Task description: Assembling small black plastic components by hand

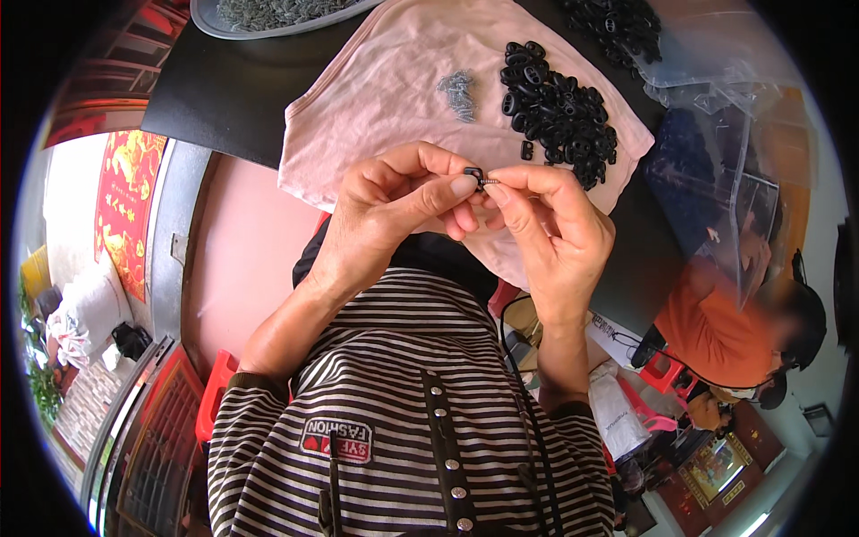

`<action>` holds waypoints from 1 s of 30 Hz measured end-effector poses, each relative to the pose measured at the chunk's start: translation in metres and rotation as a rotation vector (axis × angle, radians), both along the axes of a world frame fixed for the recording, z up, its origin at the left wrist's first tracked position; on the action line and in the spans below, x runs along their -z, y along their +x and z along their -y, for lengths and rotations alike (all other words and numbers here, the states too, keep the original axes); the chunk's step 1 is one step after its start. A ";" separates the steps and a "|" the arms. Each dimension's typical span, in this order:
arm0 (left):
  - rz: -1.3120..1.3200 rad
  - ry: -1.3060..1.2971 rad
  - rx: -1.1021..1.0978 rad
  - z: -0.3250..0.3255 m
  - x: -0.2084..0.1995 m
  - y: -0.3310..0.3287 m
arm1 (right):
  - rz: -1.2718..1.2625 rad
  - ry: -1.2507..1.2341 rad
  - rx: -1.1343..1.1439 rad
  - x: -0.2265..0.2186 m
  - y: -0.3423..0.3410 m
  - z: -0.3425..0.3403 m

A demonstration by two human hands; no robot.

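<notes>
Above my lap, at the near edge of a pink cloth (376,107), my two hands meet. My left hand (394,201) pinches a small black plastic piece (472,172) with an opening in it, like a cord lock part, between thumb and forefinger. A tiny metal spring (490,182) sits between the fingertips of my right hand (555,224), its end against the black piece. Beyond my hands lies a small heap of springs (459,96). To its right spreads a pile of black oval plastic pieces (559,116), with a single black piece (527,149) lying apart from it.
A pale tray (210,22) full of small metal parts stands on the dark table (233,89) at far left. More black pieces (617,31) lie at far right beside clear plastic bags (707,54). A person in an orange top (716,322) sits to the right.
</notes>
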State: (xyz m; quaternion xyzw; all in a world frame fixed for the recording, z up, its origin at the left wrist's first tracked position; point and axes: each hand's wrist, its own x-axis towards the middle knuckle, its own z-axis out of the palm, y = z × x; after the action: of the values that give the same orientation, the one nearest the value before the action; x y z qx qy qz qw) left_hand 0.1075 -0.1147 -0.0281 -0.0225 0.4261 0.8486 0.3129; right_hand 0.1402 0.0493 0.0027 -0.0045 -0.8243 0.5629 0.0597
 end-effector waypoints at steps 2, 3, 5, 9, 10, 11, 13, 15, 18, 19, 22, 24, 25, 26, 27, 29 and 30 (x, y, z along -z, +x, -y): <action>-0.011 -0.003 0.003 0.000 0.001 0.002 | -0.041 0.019 0.005 0.001 0.002 0.002; -0.009 -0.004 0.006 0.000 0.001 0.003 | -0.038 0.018 0.007 0.001 0.002 0.002; -0.019 -0.015 -0.019 -0.004 0.001 0.005 | -0.084 0.089 0.004 0.002 0.003 0.001; 0.006 -0.052 0.016 -0.004 0.004 0.003 | -0.125 0.074 -0.025 0.009 0.004 -0.003; 0.009 -0.044 0.009 -0.003 0.005 0.002 | -0.071 -0.006 -0.016 0.010 0.004 -0.002; 0.012 -0.037 0.001 -0.003 0.005 0.002 | -0.017 -0.087 -0.007 0.010 0.004 -0.001; 0.017 -0.037 0.008 -0.004 0.000 0.000 | -0.001 -0.140 0.017 0.004 0.006 -0.001; 0.020 -0.039 0.018 -0.006 -0.003 0.001 | 0.007 -0.237 0.037 0.001 0.009 0.001; 0.016 -0.042 0.015 -0.008 -0.003 0.004 | -0.031 -0.136 0.037 0.009 0.013 -0.005; 0.002 -0.060 0.010 -0.007 -0.001 0.006 | 0.005 -0.186 0.063 0.007 0.014 -0.003; -0.008 -0.082 0.006 -0.011 -0.003 0.008 | -0.001 -0.178 0.061 0.008 0.020 -0.004; -0.008 -0.092 0.006 -0.013 -0.004 0.009 | -0.048 -0.131 0.050 0.011 0.021 -0.008; -0.004 -0.091 0.003 -0.015 -0.004 0.009 | -0.051 -0.161 0.054 0.012 0.022 -0.007; -0.004 -0.092 0.011 -0.017 -0.002 0.009 | -0.053 -0.191 0.057 0.013 0.023 -0.008; -0.002 -0.094 0.018 -0.018 -0.001 0.011 | -0.094 -0.162 0.059 0.016 0.023 -0.008; 0.002 -0.099 0.027 -0.020 0.001 0.012 | -0.085 -0.159 0.074 0.015 0.025 -0.009; 0.000 -0.107 0.034 -0.021 0.002 0.011 | -0.079 -0.152 0.085 0.015 0.025 -0.010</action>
State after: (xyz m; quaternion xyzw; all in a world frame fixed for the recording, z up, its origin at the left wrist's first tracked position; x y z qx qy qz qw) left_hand 0.1182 -0.0935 -0.0298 -0.0321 0.4713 0.8190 0.3257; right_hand 0.1654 0.0589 -0.0121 -0.0219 -0.7754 0.6204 0.1158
